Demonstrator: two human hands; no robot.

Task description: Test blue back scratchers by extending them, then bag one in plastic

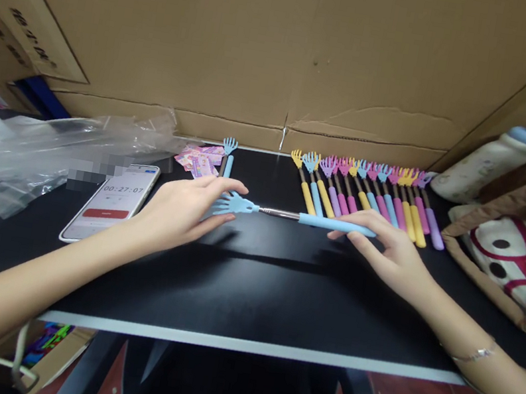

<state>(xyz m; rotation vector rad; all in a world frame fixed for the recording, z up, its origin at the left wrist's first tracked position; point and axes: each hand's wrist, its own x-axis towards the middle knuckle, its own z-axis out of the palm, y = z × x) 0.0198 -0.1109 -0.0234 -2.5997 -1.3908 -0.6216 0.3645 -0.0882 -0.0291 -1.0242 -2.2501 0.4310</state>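
A blue back scratcher (290, 216) with a metal telescopic shaft lies sideways above the black table (238, 287), held between both hands. My left hand (180, 210) pinches its claw-shaped head. My right hand (392, 252) grips the blue handle end. A single blue scratcher (227, 157) lies upright behind my left hand.
A row of several yellow, blue, purple and pink scratchers (368, 198) lies at the back right. A phone (113, 202) showing a timer rests left, beside clear plastic bags (49, 148) and pink cards (198, 161). A patterned bag (514, 232) stands right; cardboard (288, 46) walls the back.
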